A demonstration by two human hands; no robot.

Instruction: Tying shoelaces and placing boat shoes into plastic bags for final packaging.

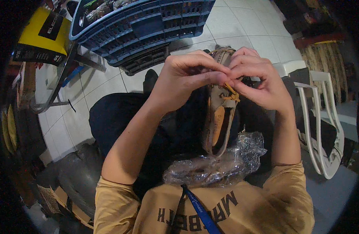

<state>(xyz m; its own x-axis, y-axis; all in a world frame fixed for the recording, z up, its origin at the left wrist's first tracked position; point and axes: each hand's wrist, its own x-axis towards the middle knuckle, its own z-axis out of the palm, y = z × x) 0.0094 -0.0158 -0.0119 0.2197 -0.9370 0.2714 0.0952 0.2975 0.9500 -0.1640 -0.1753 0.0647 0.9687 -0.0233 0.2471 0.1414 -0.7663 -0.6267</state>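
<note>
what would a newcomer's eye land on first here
Both hands, left hand and right hand, meet at centre, pinching a tan lace on a worn shoe held over the lap. Crumpled clear plastic lies just below it. A blue crate fills the top left.

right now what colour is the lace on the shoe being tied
Tan-orange, pinched between the left hand and right hand; the shoe lace shows best in the head view.
</note>
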